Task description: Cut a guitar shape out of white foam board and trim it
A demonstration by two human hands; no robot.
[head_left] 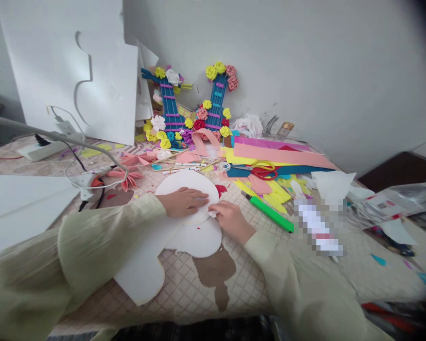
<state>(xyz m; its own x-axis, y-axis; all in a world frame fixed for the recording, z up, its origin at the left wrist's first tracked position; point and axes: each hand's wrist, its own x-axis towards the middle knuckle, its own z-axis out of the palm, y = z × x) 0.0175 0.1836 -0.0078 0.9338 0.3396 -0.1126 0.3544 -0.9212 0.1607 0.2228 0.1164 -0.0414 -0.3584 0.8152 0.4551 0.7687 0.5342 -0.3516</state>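
Observation:
A white foam board cutout (142, 265) with rounded lobes lies on the patterned tablecloth in front of me. My left hand (186, 201) rests flat on its upper round part, fingers stretched toward the right. At the right edge of the cutout, my right hand (232, 218) has its fingers pinched around a small white piece (212, 214), likely paper or foam; its exact kind is hard to tell. The fingertips of both hands are close together but apart. A tiny red scrap (199, 228) sits on the lower lobe.
Behind stand two blue paper guitar shapes (169, 104) with paper flowers. Scissors (264, 170), coloured paper strips (277, 154) and a green cutter (271, 214) lie to the right. A glue gun (88, 184), its cable and a power strip (49, 147) are at the left.

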